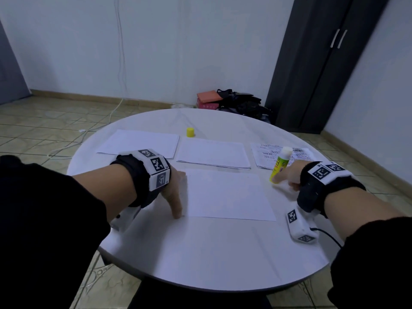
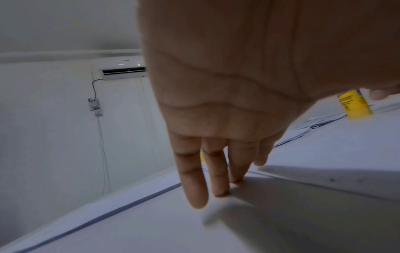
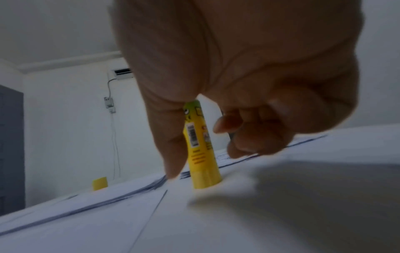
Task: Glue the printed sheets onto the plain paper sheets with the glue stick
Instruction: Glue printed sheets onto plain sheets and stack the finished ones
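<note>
**While both hands work at the desk: one glue stick, one cap, four lots of paper**

While gripped low on its barrel by the right hand (image 1: 287, 175), at the right of the head frame, stands one glue stick (image 1: 279, 165), uncapped, white tip up and leaning a little, yellow base on the desk (image 1: 200, 253) just off the upper right corner of the single plain sheet (image 1: 227, 195). Fingers (image 3: 173, 150) curled round the barrel, index finger running down its side, as seen from the right wrist.

Placed at the left edge of that single sheet, at centre frame: the left hand (image 1: 174, 192), fingers (image 2: 192, 179) straight and close together, tips pressing down at the sheet's edge, thumb stretched toward the lower left corner. Holding nothing.

Counted across the upper part of the desk, three lots of paper in a row: a plain stack (image 1: 140, 142) at upper left, a second plain stack (image 1: 213, 153) in the middle, a stack of printed sheets (image 1: 265, 156) at upper right, partly hidden behind the glue stick. Exact number of leaves per stack not readable.

Standing upright alone above the gap between the two plain stacks: one yellow cap (image 1: 190, 132).
</note>
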Demonstrator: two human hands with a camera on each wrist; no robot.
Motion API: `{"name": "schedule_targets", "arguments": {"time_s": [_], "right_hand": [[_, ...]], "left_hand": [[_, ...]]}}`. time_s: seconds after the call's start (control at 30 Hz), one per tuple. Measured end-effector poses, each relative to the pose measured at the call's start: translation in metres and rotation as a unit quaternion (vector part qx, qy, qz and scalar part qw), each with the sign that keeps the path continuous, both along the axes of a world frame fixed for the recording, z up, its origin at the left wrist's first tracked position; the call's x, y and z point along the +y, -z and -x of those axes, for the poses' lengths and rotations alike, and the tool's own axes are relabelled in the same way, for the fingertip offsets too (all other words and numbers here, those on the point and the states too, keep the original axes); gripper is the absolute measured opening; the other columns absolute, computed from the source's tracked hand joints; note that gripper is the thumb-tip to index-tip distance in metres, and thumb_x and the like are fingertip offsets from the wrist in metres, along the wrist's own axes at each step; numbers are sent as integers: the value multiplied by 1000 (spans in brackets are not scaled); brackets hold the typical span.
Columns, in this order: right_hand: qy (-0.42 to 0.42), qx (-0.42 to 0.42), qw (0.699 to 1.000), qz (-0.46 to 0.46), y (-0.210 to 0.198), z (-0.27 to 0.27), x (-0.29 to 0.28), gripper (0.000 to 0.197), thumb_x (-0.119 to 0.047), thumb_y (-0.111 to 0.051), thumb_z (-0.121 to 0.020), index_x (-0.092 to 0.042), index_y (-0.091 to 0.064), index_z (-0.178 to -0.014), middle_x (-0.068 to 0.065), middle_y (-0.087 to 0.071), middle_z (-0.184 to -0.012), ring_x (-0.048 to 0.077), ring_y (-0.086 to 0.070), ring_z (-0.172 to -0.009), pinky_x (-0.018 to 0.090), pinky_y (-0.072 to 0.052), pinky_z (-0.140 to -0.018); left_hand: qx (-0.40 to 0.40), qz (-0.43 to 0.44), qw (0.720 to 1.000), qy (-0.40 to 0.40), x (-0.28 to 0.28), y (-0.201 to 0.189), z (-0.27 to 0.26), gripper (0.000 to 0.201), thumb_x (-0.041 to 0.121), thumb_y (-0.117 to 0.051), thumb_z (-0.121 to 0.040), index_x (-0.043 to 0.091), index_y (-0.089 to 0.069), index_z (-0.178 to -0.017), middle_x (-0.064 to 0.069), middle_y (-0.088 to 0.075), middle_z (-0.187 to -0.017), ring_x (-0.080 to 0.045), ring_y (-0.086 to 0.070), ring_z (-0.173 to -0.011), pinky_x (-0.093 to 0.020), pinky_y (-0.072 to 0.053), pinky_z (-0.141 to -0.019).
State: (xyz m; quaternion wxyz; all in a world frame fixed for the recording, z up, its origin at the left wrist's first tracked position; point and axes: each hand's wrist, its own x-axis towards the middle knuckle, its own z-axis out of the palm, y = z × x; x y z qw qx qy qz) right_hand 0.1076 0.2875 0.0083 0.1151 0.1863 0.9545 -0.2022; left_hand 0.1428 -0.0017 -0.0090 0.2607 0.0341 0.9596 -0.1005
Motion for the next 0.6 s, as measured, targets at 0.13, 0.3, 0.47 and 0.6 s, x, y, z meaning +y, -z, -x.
{"name": "schedule_targets", "arguments": {"time_s": [0.13,0.3,0.47,0.6], "right_hand": [[-28,-68,996,-49,-8,-18,-18,30,-31,-76,-77,-10,-55,-83,5,-58,-67,18,-50,-55,27,-43,-64],[-97,-71,989,-89,-25,-31,-58,34,-33,-68,-84,-9,-50,-69,1,-53,-59,15,-45,-49,23,-37,-51],[-183,-56,978,-87,-41,-21,-110,29,-33,-64,-87,-10,-53,-73,1,-55,-64,14,-46,-50,21,-36,-45],[-255,-52,959,-114,-47,-4,-161,29,-28,-55,-93,-13,-47,-70,-1,-53,-65,9,-45,-46,11,-32,-34]], "left_hand": [[11,-16,1000,18,-3,-3,-3,107,53,-79,-65,38,-12,-147,-1,-47,-135,-22,-50,-117,-27,-37,-87],[17,-22,999,38,-6,-3,-2,93,51,-76,-69,45,-20,-143,-1,-42,-139,-22,-46,-123,-28,-35,-87],[-5,-111,993,31,-24,-11,7,86,49,-72,-75,46,-20,-144,4,-39,-142,-20,-44,-127,-32,-35,-106],[-8,-278,960,-29,-49,-20,20,76,28,-65,-85,41,-22,-145,8,-50,-129,-17,-56,-112,-28,-45,-97]]}}
